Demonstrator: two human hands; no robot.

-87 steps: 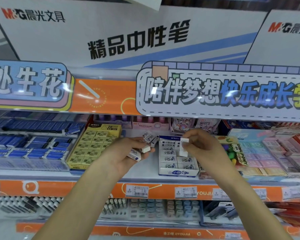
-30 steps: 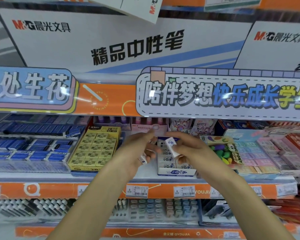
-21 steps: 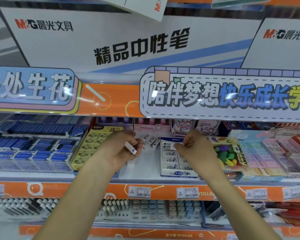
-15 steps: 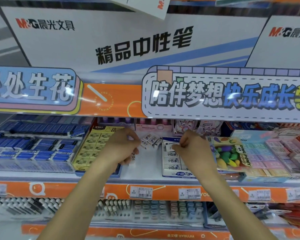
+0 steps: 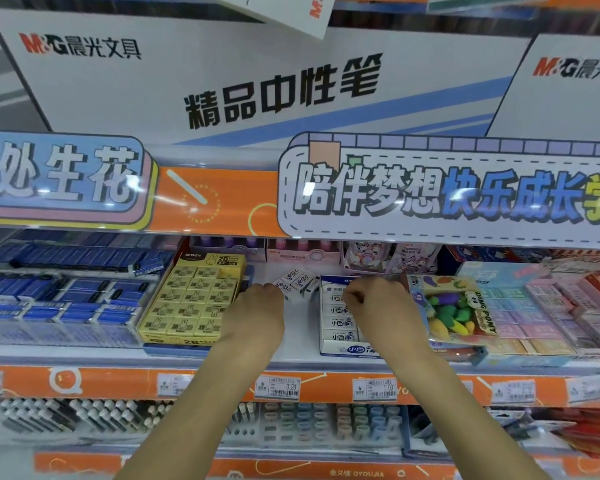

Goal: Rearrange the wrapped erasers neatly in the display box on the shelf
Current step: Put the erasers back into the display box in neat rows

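Price tags (image 5: 278,387) line the orange shelf edge nearest me, and two bare forearms rise over it toward the shelf. Above them, the left hand (image 5: 260,310) is curled with its back toward me, knuckles at a small heap of loose wrapped erasers (image 5: 297,283) lying on the bare white shelf (image 5: 300,341); whether the fingers actually pinch one I cannot tell. Just to its right, the right hand (image 5: 378,308) is bunched over the far end of the white display box (image 5: 340,336), fingers curled down among the erasers stacked in rows there; what it grips is hidden. Left of the hands sits a yellow box of 2B erasers (image 5: 191,303), right of them a clear pack of vegetable-shaped erasers (image 5: 454,313). Farther back stand pink boxes (image 5: 302,252), and overhead hangs a white banner (image 5: 447,192).
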